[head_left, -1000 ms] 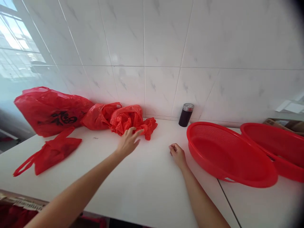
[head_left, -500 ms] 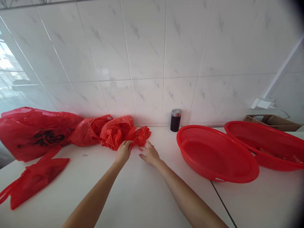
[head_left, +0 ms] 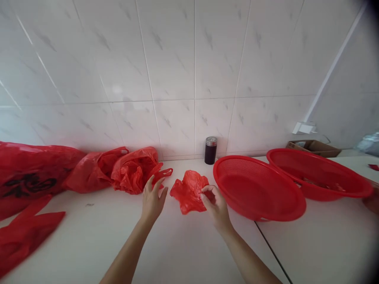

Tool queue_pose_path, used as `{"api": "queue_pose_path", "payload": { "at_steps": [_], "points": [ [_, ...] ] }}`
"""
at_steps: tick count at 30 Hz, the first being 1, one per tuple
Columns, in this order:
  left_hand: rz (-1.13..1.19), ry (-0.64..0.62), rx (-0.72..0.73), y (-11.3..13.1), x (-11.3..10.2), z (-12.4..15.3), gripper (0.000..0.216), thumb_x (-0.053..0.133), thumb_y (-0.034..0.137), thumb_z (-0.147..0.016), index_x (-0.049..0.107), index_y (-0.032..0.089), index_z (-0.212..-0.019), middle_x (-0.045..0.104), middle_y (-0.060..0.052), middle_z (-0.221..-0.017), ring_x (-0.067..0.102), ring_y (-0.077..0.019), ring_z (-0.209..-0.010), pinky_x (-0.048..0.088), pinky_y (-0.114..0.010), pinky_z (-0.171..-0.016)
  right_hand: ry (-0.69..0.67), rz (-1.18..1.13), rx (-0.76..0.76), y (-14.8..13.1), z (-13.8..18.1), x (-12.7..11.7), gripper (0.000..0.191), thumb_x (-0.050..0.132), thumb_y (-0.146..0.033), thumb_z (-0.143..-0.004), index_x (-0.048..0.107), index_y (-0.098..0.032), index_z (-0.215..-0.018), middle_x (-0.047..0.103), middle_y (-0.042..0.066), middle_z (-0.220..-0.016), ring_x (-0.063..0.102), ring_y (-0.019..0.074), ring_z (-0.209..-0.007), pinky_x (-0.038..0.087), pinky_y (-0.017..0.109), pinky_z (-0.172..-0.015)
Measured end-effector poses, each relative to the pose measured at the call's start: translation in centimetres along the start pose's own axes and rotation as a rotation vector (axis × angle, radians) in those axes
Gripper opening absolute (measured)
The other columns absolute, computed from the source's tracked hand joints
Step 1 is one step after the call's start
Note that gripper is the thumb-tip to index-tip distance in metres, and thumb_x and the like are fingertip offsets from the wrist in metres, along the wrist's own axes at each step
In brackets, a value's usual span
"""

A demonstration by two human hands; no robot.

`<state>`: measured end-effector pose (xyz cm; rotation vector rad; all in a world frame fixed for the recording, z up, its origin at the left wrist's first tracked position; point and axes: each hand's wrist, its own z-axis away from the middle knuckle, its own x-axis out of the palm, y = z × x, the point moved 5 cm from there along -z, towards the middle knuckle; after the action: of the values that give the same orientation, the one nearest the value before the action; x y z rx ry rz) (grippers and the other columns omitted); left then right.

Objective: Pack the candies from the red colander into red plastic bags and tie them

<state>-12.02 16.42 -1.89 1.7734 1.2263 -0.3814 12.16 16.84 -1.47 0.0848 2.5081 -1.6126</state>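
My right hand (head_left: 217, 205) pinches the edge of a crumpled red plastic bag (head_left: 189, 193) over the white table, just left of a red basket. To its left, my left hand (head_left: 153, 199) is open with the fingers apart and nothing in it. Right behind those fingers lies a bunched heap of red plastic bags (head_left: 130, 171), with a handle loop sticking out to the right. Whether a fingertip touches the heap, I cannot tell.
Two red plastic baskets, a near one (head_left: 260, 193) and a far one (head_left: 319, 173) with something in it, stand at the right. A dark lidded cup (head_left: 210, 152) is by the tiled wall. Behind sits a cardboard box (head_left: 315, 148). A large printed red bag (head_left: 32, 165) lies left.
My right hand has drawn a red bag away from the heap, rightward and nearer to me. My left hand has opened. The view has turned right.
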Motion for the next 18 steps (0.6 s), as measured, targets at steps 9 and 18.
{"api": "queue_pose_path", "payload": {
  "at_steps": [9,18],
  "points": [
    [0.345,-0.133,0.08,8.7,1.3,11.5,0.05,0.068,0.029,-0.073,0.057,0.029,-0.122,0.056,-0.011,-0.128,0.051,-0.0325,-0.119,0.043,-0.048,-0.097,0.114,-0.328,0.186,-2.3,4.7,-2.6,0.04,0.057,-0.035,-0.088,0.053,-0.03,-0.128,0.054,0.005,-0.135,0.052,0.0242,-0.122,0.044,0.045,-0.102],
    [0.88,-0.235,-0.714,2.7,-3.0,11.7,0.029,0.063,0.05,-0.074,0.064,0.022,-0.082,0.062,0.0,-0.062,0.058,-0.0178,-0.053,0.049,-0.031,-0.051,0.104,-0.363,0.246,-2.8,3.6,-4.8,0.056,0.061,-0.038,-0.085,0.043,-0.032,-0.137,0.045,0.007,-0.142,0.055,0.0248,-0.118,0.053,0.043,-0.091]
  ]
}}
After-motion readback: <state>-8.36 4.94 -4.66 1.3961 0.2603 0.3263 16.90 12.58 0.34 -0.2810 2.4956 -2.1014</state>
